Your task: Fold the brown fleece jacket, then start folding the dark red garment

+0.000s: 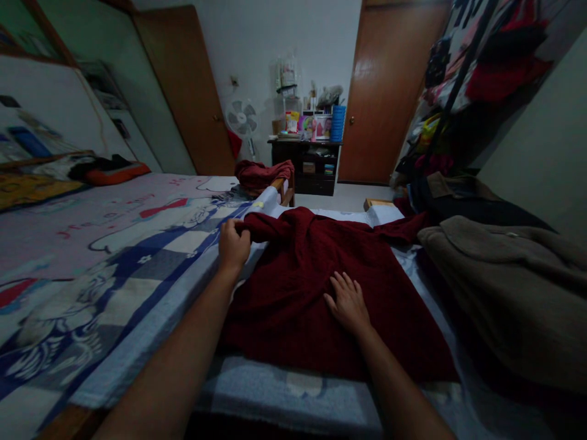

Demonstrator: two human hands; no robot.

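A dark red long-sleeved garment (321,293) lies spread on a light blue cloth (257,379), its body toward me and its sleeves reaching out to both sides. At the end of the left sleeve, my left hand (235,243) is closed on the fabric. My right hand (349,300) rests flat on the middle of the garment, fingers spread. The right sleeve stretches toward a pile of folded clothes and is touched by neither hand.
To the left is a bed with a patterned sheet (119,232). Brown and dark clothes (499,275) are piled at the right. Farther back are a reddish cloth bundle (263,176), a fan (242,119), a black cabinet (316,183) and a wooden door (380,91).
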